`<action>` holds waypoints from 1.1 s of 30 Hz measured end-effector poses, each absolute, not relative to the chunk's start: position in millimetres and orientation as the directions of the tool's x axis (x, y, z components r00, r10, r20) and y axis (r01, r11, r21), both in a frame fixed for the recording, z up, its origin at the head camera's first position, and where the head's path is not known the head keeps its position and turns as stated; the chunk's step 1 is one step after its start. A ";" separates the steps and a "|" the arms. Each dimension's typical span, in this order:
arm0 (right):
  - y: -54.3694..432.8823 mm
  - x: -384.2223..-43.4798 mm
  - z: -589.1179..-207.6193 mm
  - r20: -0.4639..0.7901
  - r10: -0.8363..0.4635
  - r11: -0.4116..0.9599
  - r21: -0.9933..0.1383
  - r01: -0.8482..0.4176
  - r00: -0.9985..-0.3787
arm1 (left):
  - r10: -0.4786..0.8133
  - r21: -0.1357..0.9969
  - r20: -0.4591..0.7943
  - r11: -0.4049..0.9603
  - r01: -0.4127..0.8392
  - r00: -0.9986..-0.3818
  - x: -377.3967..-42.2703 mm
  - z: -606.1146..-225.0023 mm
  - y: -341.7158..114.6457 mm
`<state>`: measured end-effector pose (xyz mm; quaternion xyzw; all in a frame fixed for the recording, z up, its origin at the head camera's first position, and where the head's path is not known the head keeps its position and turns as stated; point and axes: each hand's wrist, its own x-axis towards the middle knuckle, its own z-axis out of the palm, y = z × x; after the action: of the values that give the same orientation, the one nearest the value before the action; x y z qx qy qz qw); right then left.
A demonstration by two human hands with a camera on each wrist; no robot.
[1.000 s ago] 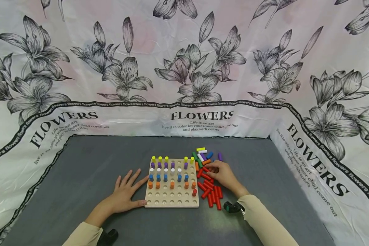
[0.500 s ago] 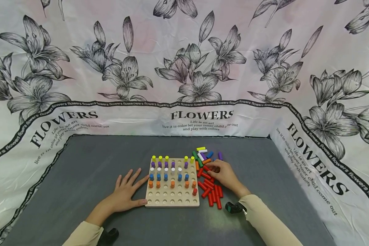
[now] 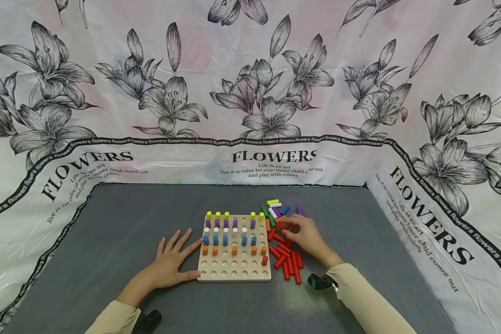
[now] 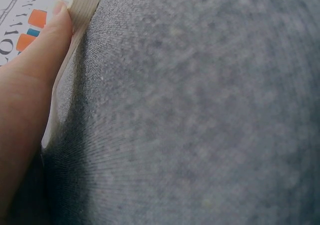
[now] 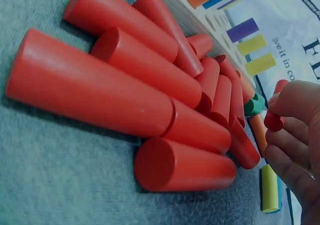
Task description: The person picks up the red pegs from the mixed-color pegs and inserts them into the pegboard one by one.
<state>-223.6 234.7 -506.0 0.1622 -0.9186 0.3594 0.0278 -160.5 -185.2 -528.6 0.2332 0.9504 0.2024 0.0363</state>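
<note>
A pale wooden peg board [image 3: 234,277] lies in the middle of the table in the head view. Rows of yellow, purple, white, blue and orange pegs stand in it, with one red peg [image 3: 265,260] upright at the right of the row below. My left hand [image 3: 167,266] is spread flat at the board's left side, thumb and index fingertip at its edge; the left wrist view has the thumb [image 4: 55,35] against that edge. Right of the board, my right hand [image 3: 305,234] pinches a loose red peg [image 5: 273,122] between thumb and fingers, over the far end of the red pile.
Several red pegs [image 3: 290,266] lie heaped along the board's right side. Beyond them are loose green pegs [image 3: 271,219], an orange, a blue [image 3: 285,210], a yellow [image 3: 272,202] and white and purple ones. A flower-printed cloth [image 3: 183,162] borders the grey table [image 3: 129,208].
My right hand and sleeve have shifted slightly to the right, and the pinched red peg has moved a little with them. The left hand stays where it was.
</note>
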 end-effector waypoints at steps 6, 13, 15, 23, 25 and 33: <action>232.0 -221.7 -501.8 0.179 -0.286 0.671 -0.664 -0.330 -0.941 | 0.459 0.404 0.036 0.806 0.433 -0.888 -160.4 -528.9 -185.2; 228.4 -217.9 -499.8 0.168 -0.277 0.655 -0.687 -0.314 -0.946 | 0.455 0.381 -0.001 0.824 0.420 -0.890 -161.6 -527.6 -183.9; 227.5 -216.8 -499.6 0.173 -0.278 0.650 -0.690 -0.318 -0.945 | 0.456 0.381 -0.002 0.823 0.421 -0.890 -161.9 -527.7 -183.6; 223.2 -210.8 -497.3 0.165 -0.269 0.612 -0.731 -0.300 -0.949 | 0.459 0.390 0.037 0.811 0.436 -0.888 -164.5 -539.0 -186.8; 222.0 -209.5 -495.9 0.167 -0.271 0.602 -0.739 -0.302 -0.948 | 0.460 0.391 0.055 0.806 0.443 -0.886 -165.8 -544.4 -188.6; 218.7 -204.8 -492.4 0.174 -0.275 0.589 -0.747 -0.309 -0.945 | 0.471 0.404 0.085 0.789 0.462 -0.878 -164.1 -541.1 -187.6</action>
<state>-204.8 218.7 -492.4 0.1640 -0.8910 0.4229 0.0198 -164.1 -187.6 -541.1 0.2466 0.9458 0.2110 0.0101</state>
